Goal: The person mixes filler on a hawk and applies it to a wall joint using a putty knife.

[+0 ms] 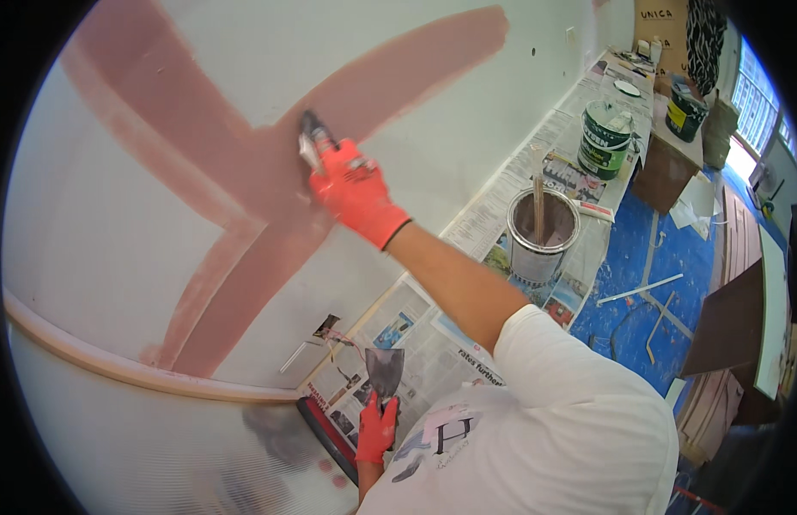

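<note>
My right hand [355,184], in a red-orange work glove, is stretched up to a pale wall [416,154] and closed round a scraper [311,148]. Its dark and metallic end lies against the wall, where broad bands of pinkish-brown filler [244,206] cross; the glove hides part of the tool. Low down near my shirt, my gloved left hand [377,436] grips a wide putty knife [384,371] by the handle, blade pointing up. Grey-brown smears coat that blade.
An open tin [544,266] with a wooden stick in it stands on newspaper [493,227] along the wall. Beyond are a green-labelled bucket [605,142] and a dark bucket [686,112] on a brown box. Wires hang from a wall opening [327,326]. Blue sheeting [622,257] covers the floor.
</note>
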The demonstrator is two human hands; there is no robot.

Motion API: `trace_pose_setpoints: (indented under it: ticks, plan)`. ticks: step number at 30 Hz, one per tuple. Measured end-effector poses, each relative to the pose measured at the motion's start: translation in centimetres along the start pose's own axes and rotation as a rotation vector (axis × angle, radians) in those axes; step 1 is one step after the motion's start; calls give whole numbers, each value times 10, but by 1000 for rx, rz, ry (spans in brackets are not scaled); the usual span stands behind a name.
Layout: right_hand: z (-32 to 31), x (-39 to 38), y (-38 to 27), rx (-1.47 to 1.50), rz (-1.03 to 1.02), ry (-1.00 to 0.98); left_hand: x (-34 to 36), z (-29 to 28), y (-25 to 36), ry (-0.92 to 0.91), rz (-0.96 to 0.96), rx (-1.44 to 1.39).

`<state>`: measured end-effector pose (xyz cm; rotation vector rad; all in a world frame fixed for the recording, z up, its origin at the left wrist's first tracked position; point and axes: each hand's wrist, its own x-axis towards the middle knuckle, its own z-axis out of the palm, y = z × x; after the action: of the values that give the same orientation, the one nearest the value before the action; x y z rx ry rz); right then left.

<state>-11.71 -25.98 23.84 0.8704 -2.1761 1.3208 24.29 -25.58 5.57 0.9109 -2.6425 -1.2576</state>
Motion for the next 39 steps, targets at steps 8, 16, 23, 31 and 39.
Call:
trace_pose_setpoints:
  ticks: [8,16,23,31,39]
  plan:
    - [-14,-40,-23,174,-168,-7,-10,-7,19,-10,-56,-58]
    - [-68,68,57,-63,97,120,-14,3,-4,18,-31,-147]
    - [3,28,20,-116,-298,214,8,7,11,-66,75,-4]
    - [-85,97,88,77,159,157,8,6,8,-35,110,-140]
    - [-34,50,18,-46,-75,183,4,7,-4,-40,36,-17]
